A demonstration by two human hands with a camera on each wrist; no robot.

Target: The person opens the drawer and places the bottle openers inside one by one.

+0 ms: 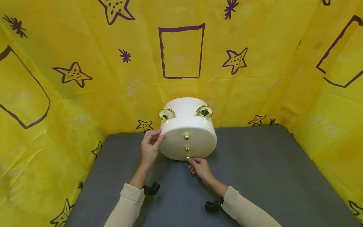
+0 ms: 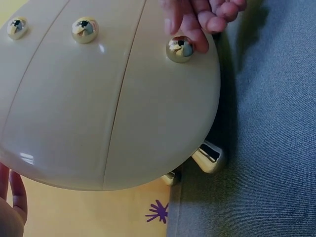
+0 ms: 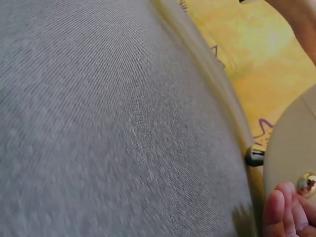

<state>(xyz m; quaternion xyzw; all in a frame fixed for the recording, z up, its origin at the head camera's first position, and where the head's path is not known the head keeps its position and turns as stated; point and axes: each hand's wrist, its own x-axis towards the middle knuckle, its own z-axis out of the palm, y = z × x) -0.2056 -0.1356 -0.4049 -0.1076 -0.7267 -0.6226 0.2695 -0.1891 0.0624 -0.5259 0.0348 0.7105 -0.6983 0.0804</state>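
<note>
A glossy white box [image 1: 170,142] with an oval front stands on the grey surface. Two gold ear-like pieces rise from its top, and three round gold knobs run down the front. My left hand [image 1: 149,149] touches the box's left side, its fingers fairly straight and the thumb by the front edge. Low on the front, my right hand [image 1: 202,168] pinches the bottom gold knob [image 2: 179,49] between thumb and index finger. The middle knob [image 2: 85,30] and top knob [image 2: 18,28] are untouched. Seams between the knobs divide the front into drawer-like sections, all looking flush.
Small gold feet [image 2: 209,157] hold the box up off the grey surface [image 1: 261,176]. Yellow cloth walls [image 1: 181,88] with purple star drawings enclose the back and both sides. Black wrist straps [image 1: 214,205] jut out beneath the cream sleeves.
</note>
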